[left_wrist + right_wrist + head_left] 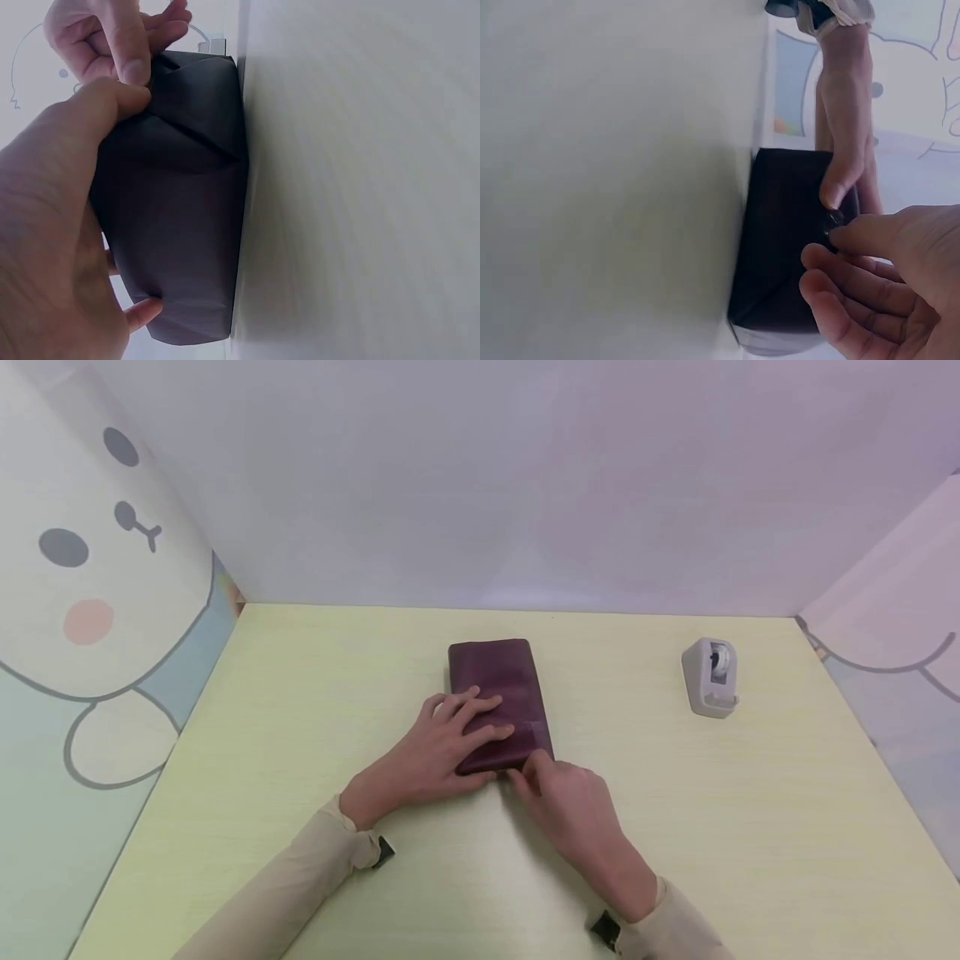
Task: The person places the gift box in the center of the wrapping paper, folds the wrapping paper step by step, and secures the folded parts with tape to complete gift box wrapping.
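Observation:
A flat rectangular box wrapped in dark purple paper (pixel 498 668) lies on the table, its near end showing diagonal folds (pixel 187 135). My left hand (pixel 431 756) rests on it with spread, fairly straight fingers on top and the thumb along the near end's upper edge. At the near right corner, my right hand (pixel 573 802) has its thumb and bent index finger on that edge, pinching it. The two thumbs almost meet in the left wrist view. A small shiny bit (pixel 832 219), perhaps clear tape, shows by the thumb tips in the right wrist view.
A pale grey tape dispenser (pixel 705 689) with a roll in it stands on the right of the pale yellow table (pixel 315 677). Behind rises a plain whitish wall (pixel 480 485). Side panels with cartoon drawings (pixel 90 568) border the table left and right.

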### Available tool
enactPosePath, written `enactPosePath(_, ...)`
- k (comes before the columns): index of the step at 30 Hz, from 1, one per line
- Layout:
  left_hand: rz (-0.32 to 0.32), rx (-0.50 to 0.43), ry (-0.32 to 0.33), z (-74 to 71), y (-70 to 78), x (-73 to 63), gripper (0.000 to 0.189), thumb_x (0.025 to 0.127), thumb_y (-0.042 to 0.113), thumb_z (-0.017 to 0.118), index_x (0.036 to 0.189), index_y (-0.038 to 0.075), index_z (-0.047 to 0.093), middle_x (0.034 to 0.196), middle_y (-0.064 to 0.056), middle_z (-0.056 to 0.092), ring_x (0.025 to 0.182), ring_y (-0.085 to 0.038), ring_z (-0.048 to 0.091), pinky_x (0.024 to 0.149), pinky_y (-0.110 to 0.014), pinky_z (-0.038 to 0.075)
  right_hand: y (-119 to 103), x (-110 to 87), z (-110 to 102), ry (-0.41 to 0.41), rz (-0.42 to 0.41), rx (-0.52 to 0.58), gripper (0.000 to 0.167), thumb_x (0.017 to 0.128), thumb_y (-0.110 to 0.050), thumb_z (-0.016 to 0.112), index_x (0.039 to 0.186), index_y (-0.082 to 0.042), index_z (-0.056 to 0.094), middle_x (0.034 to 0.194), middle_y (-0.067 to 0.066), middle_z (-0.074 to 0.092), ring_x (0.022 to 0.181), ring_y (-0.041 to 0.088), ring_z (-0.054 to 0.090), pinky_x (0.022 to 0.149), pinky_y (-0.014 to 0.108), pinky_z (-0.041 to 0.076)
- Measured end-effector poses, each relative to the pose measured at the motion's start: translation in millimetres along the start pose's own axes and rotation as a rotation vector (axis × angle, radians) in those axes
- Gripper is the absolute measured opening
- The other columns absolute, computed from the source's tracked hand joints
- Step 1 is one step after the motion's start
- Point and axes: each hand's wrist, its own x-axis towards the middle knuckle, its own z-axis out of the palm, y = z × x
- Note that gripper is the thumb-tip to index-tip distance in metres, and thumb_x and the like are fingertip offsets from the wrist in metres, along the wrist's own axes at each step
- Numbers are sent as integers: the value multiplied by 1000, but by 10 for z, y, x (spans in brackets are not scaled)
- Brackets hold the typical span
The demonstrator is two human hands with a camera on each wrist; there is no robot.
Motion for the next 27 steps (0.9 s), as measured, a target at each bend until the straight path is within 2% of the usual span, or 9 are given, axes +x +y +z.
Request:
enactPosePath(7, 7, -19, 6, -10, 0, -33, 53, 98, 51, 65, 147, 32, 57, 164, -7, 40, 156, -38, 32, 115, -59, 33, 51, 34, -59, -58, 10, -29, 29, 85, -26, 88, 77, -14, 62, 54, -9, 50, 47, 3, 34, 43, 19, 28)
enactPosePath(13, -11, -13, -41, -37, 42, -23, 62, 96, 61, 64, 148, 29, 54, 166, -9, 35, 157, -39, 28, 118, -59, 31, 66, 44, -114, -151, -7, -9, 27, 88, -20, 84, 80, -16, 58, 58, -8, 49, 51, 5, 36, 45, 21, 31)
enactPosePath(15, -23, -9, -44, -37, 73, -9, 64, 95, 64, 63, 147, 27, 54, 166, -10, 35, 156, -41, 29, 119, -59, 31, 70, 41, -115, -151, -20, -15, 28, 88, -21, 84, 79, -16, 58, 58, -8, 51, 50, 6, 37, 45, 22, 32)
enactPosePath(20, -40, 19, -22, -37, 129, 7, 54, 100, 57, 60, 144, 26, 57, 164, -11, 37, 154, -43, 34, 118, -60, 31, 74, 38, -72, -107, -27, -40, 34, 88, -26, 85, 76, -14, 55, 54, -7, 47, 47, 6, 34, 43, 21, 29)
enactPosePath(22, -42, 26, -28, -38, 130, 6, 52, 102, 56, 58, 146, 27, 57, 165, -11, 37, 154, -42, 33, 118, -60, 31, 101, 53, -73, -120, -26, -19, 32, 89, -24, 84, 76, -14, 56, 54, -8, 46, 48, 5, 33, 43, 21, 29)
enactPosePath(24, -42, 10, -46, -42, 116, 5, 52, 104, 56, 54, 148, 28, 55, 166, -10, 35, 155, -42, 31, 118, -61, 31, 175, 82, -105, -187, -18, 77, 28, 91, -22, 81, 78, -16, 57, 56, -9, 49, 49, 3, 36, 45, 20, 32)
enactPosePath(27, -53, -101, -72, -62, 67, 5, 48, 108, 52, 46, 150, 31, 53, 169, -6, 31, 159, -38, 23, 120, -61, 27, 373, 147, -194, -332, 86, 390, 19, 96, -22, 75, 83, -16, 63, 61, -8, 58, 53, 5, 47, 50, 21, 42)
